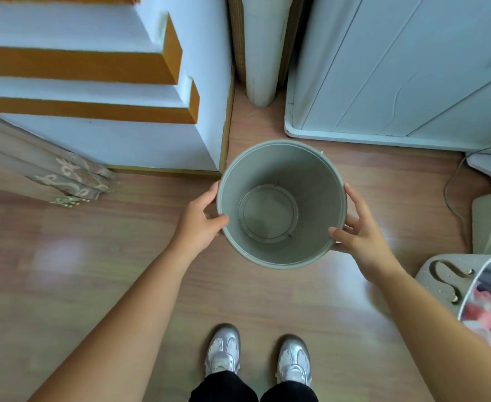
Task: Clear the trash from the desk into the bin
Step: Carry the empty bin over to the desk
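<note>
Empty grey bin [282,169] at frame centre, gripped at its rim by left hand [202,224] and right hand [360,236], silver shoes [258,355] seen at bottom centre

A lived-in room of a home.
Wood-laminate floor [93,271], white stairs with orange-edged steps [87,71], a patterned curtain [73,181] hem, a laundry basket [487,303] of clothes, and a white appliance [398,68] against the wall.
</note>
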